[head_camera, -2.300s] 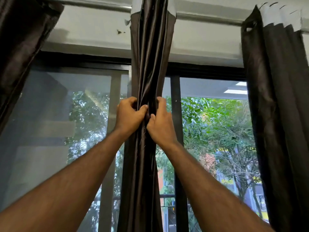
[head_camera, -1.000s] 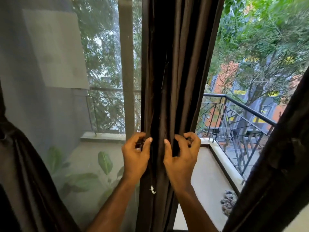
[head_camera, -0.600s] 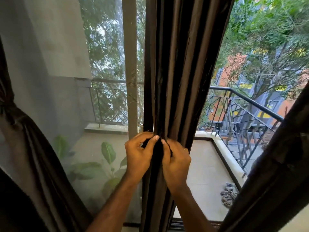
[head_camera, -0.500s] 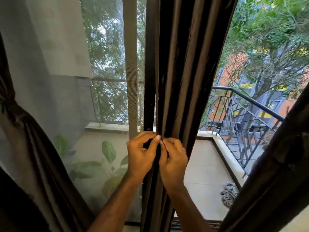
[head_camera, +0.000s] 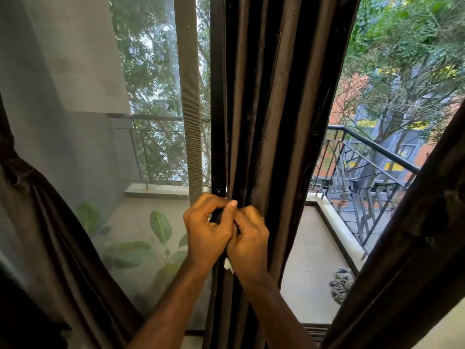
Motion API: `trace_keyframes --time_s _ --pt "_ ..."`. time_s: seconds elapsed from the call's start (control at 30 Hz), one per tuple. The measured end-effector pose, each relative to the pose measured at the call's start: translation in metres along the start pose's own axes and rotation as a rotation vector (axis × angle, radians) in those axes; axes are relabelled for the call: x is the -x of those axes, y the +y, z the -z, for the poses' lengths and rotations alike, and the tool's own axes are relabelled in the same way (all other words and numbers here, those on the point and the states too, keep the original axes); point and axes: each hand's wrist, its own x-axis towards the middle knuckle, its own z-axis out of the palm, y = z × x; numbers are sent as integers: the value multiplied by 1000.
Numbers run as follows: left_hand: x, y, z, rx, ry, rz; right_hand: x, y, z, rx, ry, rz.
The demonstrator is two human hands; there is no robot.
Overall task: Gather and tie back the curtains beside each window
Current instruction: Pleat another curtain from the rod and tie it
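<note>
Both hands, left hand [head_camera: 207,234] and right hand [head_camera: 247,238], pinch together on the gathered curtain [head_camera: 271,109] between them. If either pinch loosens, the folds above could likely spread apart.

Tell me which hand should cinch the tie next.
Likely the left hand: its thumb and fingers pinch the dark tie at the curtain front, while the right hand lies partly behind it, steadying the folds.

Three dark curtains are counted: one bunched at centre [head_camera: 271,122], one at the left edge [head_camera: 63,248], one at the right edge [head_camera: 407,248]. Two hands are seen, left hand [head_camera: 208,233] and right hand [head_camera: 249,240]. One balcony railing [head_camera: 372,152] and one leafy plant [head_camera: 151,243] are counted.
</note>
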Motion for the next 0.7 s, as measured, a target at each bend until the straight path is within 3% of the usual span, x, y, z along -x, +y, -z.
trace_keyframes --time_s 0.07,0.13,0.23,0.33,0.47,0.57,0.7 --pt "-1 -2 0 -25 13 -2 4 -3 11 14 -33 37" --pt "1 -4 2 -33 -2 -19 10 -4 26 41 62 59" --pt "6 -8 4 -35 -9 -18 14 -5 41 43 210 -148" --pt "8 -7 2 -40 -35 -35 8 1 30 82 150 -318" --pt "5 -13 8 -74 -30 -41 7 12 21 144 150 -182" --pt "-1 -23 19 -123 12 -37 16 18 26 117 214 -232" --pt "-3 -17 19 -107 -31 -50 27 3 12 136 83 -22"
